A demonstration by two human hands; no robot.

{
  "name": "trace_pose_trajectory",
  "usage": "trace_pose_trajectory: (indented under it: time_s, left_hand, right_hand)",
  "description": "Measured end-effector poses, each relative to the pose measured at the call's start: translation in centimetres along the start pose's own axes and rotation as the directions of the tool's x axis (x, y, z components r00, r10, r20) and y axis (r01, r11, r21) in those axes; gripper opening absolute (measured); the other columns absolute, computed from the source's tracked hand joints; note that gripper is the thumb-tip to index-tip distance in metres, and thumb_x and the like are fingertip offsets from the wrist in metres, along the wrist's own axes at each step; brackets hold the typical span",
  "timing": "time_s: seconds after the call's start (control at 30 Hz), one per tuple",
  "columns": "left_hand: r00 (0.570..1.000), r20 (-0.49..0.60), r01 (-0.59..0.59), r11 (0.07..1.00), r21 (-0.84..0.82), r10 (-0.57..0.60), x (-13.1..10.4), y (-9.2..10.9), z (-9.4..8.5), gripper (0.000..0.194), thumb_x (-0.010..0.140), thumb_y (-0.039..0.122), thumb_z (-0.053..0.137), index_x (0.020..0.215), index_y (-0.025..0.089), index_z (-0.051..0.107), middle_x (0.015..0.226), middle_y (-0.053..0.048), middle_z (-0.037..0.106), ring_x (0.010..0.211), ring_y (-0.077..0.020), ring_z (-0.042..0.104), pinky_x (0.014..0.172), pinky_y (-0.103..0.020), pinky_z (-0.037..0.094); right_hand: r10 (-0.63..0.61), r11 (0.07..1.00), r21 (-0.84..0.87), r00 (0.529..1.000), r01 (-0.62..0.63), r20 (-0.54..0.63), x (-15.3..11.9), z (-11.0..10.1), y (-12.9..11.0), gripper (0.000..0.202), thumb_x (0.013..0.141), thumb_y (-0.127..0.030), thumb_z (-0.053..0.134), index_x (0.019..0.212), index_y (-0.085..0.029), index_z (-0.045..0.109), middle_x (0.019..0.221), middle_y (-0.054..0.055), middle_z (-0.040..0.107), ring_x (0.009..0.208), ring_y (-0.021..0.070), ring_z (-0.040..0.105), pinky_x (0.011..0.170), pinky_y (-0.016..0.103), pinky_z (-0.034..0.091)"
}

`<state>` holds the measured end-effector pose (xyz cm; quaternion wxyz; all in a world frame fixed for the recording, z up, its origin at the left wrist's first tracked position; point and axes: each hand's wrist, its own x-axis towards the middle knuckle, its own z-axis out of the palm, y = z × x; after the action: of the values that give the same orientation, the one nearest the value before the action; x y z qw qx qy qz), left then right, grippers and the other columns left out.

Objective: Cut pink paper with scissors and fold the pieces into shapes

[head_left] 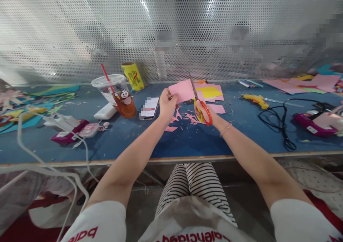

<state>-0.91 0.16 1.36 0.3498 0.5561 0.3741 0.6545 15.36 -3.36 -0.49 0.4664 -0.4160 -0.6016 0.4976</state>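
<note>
A piece of pink paper [182, 91] is pinched in my left hand [168, 100], raised a little over the blue table. My right hand [205, 112] holds scissors [208, 115] with red and yellow handles; their blades point up and away along the paper's right edge. Whether the blades are apart is hard to tell. Beneath and between my hands lie thin pink paper scraps [191, 118]. Just behind my right hand, pink sheets with a yellow sheet [210, 92] and a bit of orange are stacked, and a smaller pink piece [217, 108] lies nearer.
At left stand a drink cup [124, 102] with a red straw and a yellow can [133, 76], near a phone [149, 108] and white cables. At right are a yellow glue gun [255, 100], a black cable [281, 122] and a purple power strip [313, 125]. A perforated metal panel [174, 31] rises behind.
</note>
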Motion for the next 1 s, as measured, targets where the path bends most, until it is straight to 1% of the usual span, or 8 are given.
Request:
trace_pose_trajectory:
  time_s: [0.13, 0.37, 0.47, 0.7, 0.87, 1.0]
  left_hand:
    - [1.0, 0.002, -0.001, 1.0, -0.008, 0.001, 0.02, -0.16, -0.04, 0.02, 0.072, 0.013, 0.052, 0.091, 0.018, 0.052, 0.08, -0.001, 0.062, 0.059, -0.008, 0.056, 0.042, -0.015, 0.045]
    - [1.0, 0.006, -0.008, 1.0, -0.023, 0.008, 0.15, -0.46, -0.1, 0.022, 0.072, 0.013, 0.052, 0.093, 0.019, 0.053, 0.083, -0.002, 0.063, 0.064, -0.0092, 0.058, 0.043, -0.014, 0.046]
    - [1.0, -0.009, -0.011, 1.0, -0.028, 0.011, 0.24, -0.57, -0.16, 0.022, 0.072, 0.013, 0.052, 0.093, 0.019, 0.053, 0.083, -0.002, 0.063, 0.064, -0.0094, 0.057, 0.043, -0.014, 0.045]
    - [1.0, -0.01, -0.012, 1.0, -0.027, 0.011, 0.28, -0.43, -0.23, 0.022, 0.073, 0.014, 0.051, 0.094, 0.019, 0.052, 0.086, -0.002, 0.063, 0.068, -0.0099, 0.059, 0.045, -0.014, 0.045]
    - [1.0, 0.012, -0.003, 1.0, -0.007, 0.003, 0.13, -0.22, -0.15, 0.024, 0.073, 0.014, 0.051, 0.096, 0.019, 0.051, 0.088, -0.002, 0.063, 0.069, -0.0104, 0.059, 0.046, -0.015, 0.046]
    - [1.0, 0.016, -0.001, 1.0, -0.001, 0.001, 0.1, -0.22, -0.16, 0.024, 0.073, 0.014, 0.05, 0.096, 0.019, 0.052, 0.089, -0.003, 0.063, 0.07, -0.011, 0.06, 0.046, -0.015, 0.046]
  right_hand:
    - [0.006, 1.0, -0.005, 1.0, -0.006, -0.029, -0.15, 0.15, -0.25, 0.055, 0.065, -0.077, 0.045, 0.067, -0.022, 0.037, 0.048, -0.007, 0.034, 0.039, 0.0073, 0.032, 0.037, 0.023, 0.026]
    - [0.043, 0.998, 0.042, 0.999, -0.042, -0.019, 0.26, 0.0, 0.34, 0.054, 0.066, -0.076, 0.047, 0.065, -0.023, 0.037, 0.048, -0.005, 0.035, 0.038, 0.0083, 0.033, 0.037, 0.024, 0.027]
    - [0.059, 0.997, 0.051, 0.998, -0.058, -0.019, 0.19, 0.03, 0.29, 0.054, 0.066, -0.076, 0.047, 0.065, -0.023, 0.036, 0.047, -0.005, 0.035, 0.037, 0.0083, 0.032, 0.035, 0.024, 0.026]
    - [0.015, 1.0, -0.001, 1.0, -0.015, -0.002, -0.19, 0.04, -0.05, 0.054, 0.067, -0.076, 0.045, 0.064, -0.023, 0.036, 0.046, -0.006, 0.035, 0.036, 0.0075, 0.032, 0.034, 0.024, 0.026]
    - [0.039, 0.999, 0.024, 0.999, -0.038, -0.011, -0.07, 0.06, -0.01, 0.055, 0.065, -0.077, 0.046, 0.066, -0.022, 0.037, 0.048, -0.005, 0.036, 0.037, 0.0075, 0.033, 0.035, 0.024, 0.027]
    - [0.047, 0.999, 0.019, 0.998, -0.046, -0.039, 0.08, 0.1, 0.1, 0.056, 0.065, -0.077, 0.046, 0.066, -0.023, 0.037, 0.048, -0.005, 0.035, 0.038, 0.008, 0.033, 0.037, 0.025, 0.028]
